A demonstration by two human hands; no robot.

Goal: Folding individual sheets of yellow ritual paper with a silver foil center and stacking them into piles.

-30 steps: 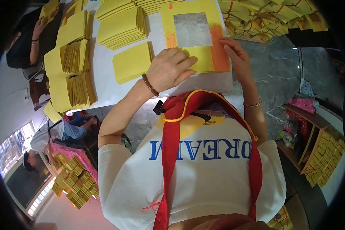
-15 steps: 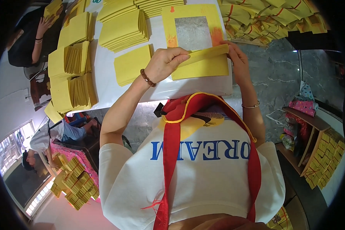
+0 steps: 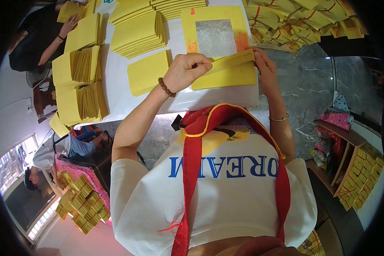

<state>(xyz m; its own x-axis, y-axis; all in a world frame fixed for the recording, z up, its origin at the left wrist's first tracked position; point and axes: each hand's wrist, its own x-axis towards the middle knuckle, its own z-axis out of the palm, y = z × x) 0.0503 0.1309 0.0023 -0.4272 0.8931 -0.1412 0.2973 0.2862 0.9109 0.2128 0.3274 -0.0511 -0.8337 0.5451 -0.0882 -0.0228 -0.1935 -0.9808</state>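
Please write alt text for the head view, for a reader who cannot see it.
A person's left hand and right hand hold a folded yellow paper strip between them, below a silver square. Stacks of yellow paper lie to the left on a white table, and a co-worker's hand shows at upper left.

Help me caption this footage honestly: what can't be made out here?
In the head view:
Left end of the folded yellow edge: partly covered by the left hand.
Back yellow stack's far end: cut off by the picture's upper edge.
Sheet count in the yellow bundles at far right: too small.
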